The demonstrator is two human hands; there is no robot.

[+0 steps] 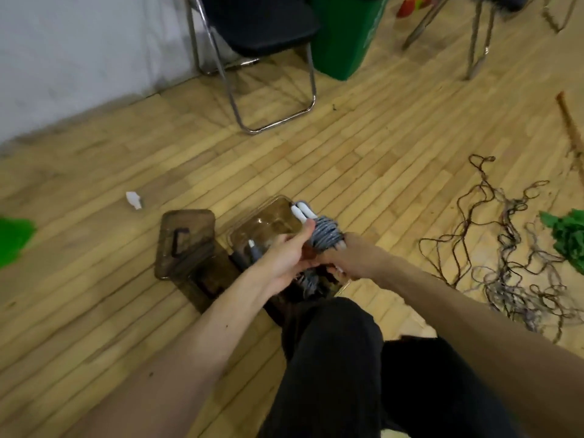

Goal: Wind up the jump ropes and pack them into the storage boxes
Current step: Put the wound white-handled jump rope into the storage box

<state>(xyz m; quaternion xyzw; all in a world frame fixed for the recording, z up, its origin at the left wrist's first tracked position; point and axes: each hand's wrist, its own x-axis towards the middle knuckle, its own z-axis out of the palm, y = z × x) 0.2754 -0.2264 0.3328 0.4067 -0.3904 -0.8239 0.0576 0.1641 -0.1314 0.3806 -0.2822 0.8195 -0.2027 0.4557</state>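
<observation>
the wound jump rope is a tight grey coil with its two white handles sticking out towards 11 o'clock. it is held in the air just over the open storage box, whose lid lies on the floor at the box's 9 o'clock.

the step in hand looks like lowering the bundle into the box. to do it well, the coils should stay squeezed until they sit inside, with the handles going in lengthwise so nothing springs loose.

the right grip comes in from 4 o'clock, its fingers wrapped round the coil. the left grip comes in from 7 o'clock, palm up, thumb laid against the coil. its fingers are hidden, so whether it clasps cannot be told. loose ropes lie tangled on the floor at 3 o'clock, still to be wound.
</observation>
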